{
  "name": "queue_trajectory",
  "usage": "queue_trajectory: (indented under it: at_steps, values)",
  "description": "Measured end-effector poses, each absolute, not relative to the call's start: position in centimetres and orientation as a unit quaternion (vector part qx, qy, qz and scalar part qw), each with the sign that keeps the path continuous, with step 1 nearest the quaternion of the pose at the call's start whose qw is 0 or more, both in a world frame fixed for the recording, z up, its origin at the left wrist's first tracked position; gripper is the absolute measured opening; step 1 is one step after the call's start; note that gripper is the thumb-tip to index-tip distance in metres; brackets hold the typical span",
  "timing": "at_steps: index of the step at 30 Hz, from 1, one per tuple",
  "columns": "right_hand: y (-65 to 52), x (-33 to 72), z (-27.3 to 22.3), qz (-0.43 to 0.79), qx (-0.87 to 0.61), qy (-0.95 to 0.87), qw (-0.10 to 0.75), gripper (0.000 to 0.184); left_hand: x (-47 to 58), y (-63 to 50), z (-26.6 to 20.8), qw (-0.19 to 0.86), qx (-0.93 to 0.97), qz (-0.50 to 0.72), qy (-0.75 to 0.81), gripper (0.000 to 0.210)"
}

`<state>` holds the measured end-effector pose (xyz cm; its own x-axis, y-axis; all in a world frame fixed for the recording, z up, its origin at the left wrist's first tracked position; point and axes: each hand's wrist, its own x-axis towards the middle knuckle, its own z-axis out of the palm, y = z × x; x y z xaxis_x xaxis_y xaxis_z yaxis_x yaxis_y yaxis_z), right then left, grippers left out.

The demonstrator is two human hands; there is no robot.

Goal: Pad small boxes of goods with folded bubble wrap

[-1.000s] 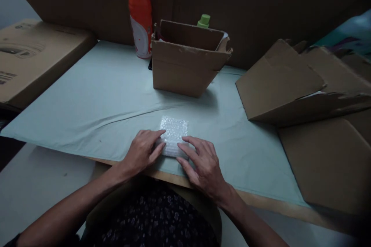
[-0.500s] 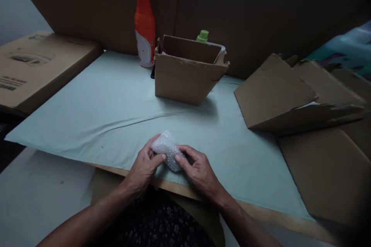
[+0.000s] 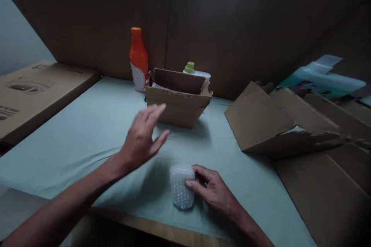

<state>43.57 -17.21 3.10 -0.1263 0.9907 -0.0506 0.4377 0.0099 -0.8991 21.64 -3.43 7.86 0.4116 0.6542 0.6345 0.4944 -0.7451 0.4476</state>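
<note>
A small bundle of bubble wrap [image 3: 182, 190] stands near the front edge of the cloth-covered table; what is inside it, if anything, cannot be made out. Thumb and fingers of my right hand [image 3: 211, 187] grip its right side. My left hand [image 3: 145, 135] is raised over the table, fingers stretched out and thumb apart, holding nothing. Just beyond it sits a small open cardboard box [image 3: 179, 106] with torn flaps, and something reddish and white shows inside the box.
Behind the small box stand an orange bottle [image 3: 138, 60] and a white bottle with a green cap [image 3: 189, 67]. A larger open carton [image 3: 263, 117] lies at right, a teal jug [image 3: 319, 79] behind it. A flat printed carton [image 3: 43, 88] lies left. Cardboard panels [image 3: 232, 38] wall the back.
My left hand has let go of the bubble wrap and moved up and forward toward the small box. My right hand keeps hold of the bundle, now more upright. The view has tilted up.
</note>
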Motion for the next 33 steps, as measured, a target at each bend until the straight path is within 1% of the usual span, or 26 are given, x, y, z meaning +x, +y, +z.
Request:
queue_trajectory:
  at_steps: [2,5,6,9,10,12,14,15,17,19,21,22,24,26,27,29,30,31,33]
  values:
    - [-16.6,44.6,4.4,0.379,-0.570,-0.644,0.341,0.011,23.2,0.6,9.9,-0.021,0.838,0.421,0.347,0.054]
    - [-15.7,46.5,7.5,0.301,-0.582,-0.653,0.380,0.010,24.6,3.6,9.8,-0.111,0.836,0.410,0.346,0.025]
    - [-15.4,47.2,8.6,0.267,-0.590,-0.645,0.406,0.011,24.7,3.8,9.0,-0.128,0.834,0.419,0.335,0.019]
    - [-13.9,49.3,12.4,0.145,-0.616,-0.588,0.504,0.019,24.3,3.0,6.1,-0.149,0.822,0.468,0.288,0.014]
    - [-13.1,49.9,13.8,0.108,-0.623,-0.572,0.523,0.022,24.1,2.7,5.3,-0.147,0.817,0.483,0.277,0.013]
    - [-10.8,50.4,16.5,0.055,-0.629,-0.571,0.525,0.023,24.0,2.4,4.2,-0.137,0.807,0.510,0.265,0.013]
    - [-7.5,50.0,18.7,0.040,-0.628,-0.621,0.467,0.018,24.1,2.5,3.8,-0.123,0.798,0.530,0.261,0.014]
    - [-5.6,49.5,19.6,0.044,-0.625,-0.662,0.412,0.014,24.2,2.7,3.8,-0.117,0.793,0.537,0.261,0.014]
    - [-1.6,48.0,20.3,0.048,-0.612,-0.748,0.253,0.009,24.5,3.1,4.0,-0.111,0.788,0.546,0.261,0.014]
    - [2.2,46.1,19.7,0.048,-0.586,-0.805,0.077,0.013,24.6,3.4,4.2,-0.109,0.786,0.552,0.255,0.015]
    - [5.4,44.1,18.2,0.069,-0.548,-0.832,-0.051,0.013,24.6,3.5,4.3,-0.110,0.785,0.556,0.251,0.015]
    - [6.6,43.3,17.4,0.088,-0.532,-0.837,-0.090,0.012,24.5,3.5,4.4,-0.111,0.784,0.557,0.250,0.015]
    - [8.2,42.2,16.1,0.118,-0.513,-0.843,-0.107,0.014,24.4,3.4,4.5,-0.111,0.788,0.551,0.251,0.015]
    - [8.4,42.4,15.9,0.137,-0.511,-0.847,-0.061,0.020,24.3,3.4,4.6,-0.115,0.790,0.544,0.260,0.019]
    - [7.9,43.0,16.2,0.144,-0.513,-0.846,-0.014,0.023,24.2,3.4,4.7,-0.119,0.786,0.543,0.269,0.023]
    - [5.6,45.1,17.3,0.141,-0.536,-0.825,0.114,0.027,23.8,3.6,4.9,-0.116,0.769,0.557,0.292,0.040]
    - [3.8,46.4,17.7,0.122,-0.560,-0.797,0.188,0.025,23.6,3.8,4.9,-0.100,0.756,0.570,0.306,0.051]
    - [1.8,47.7,17.9,0.091,-0.589,-0.756,0.271,0.022,23.3,4.0,4.9,-0.071,0.743,0.583,0.321,0.060]
    - [-2.4,50.2,17.1,0.040,-0.644,-0.645,0.409,0.021,22.8,4.6,4.6,0.031,0.715,0.599,0.359,0.072]
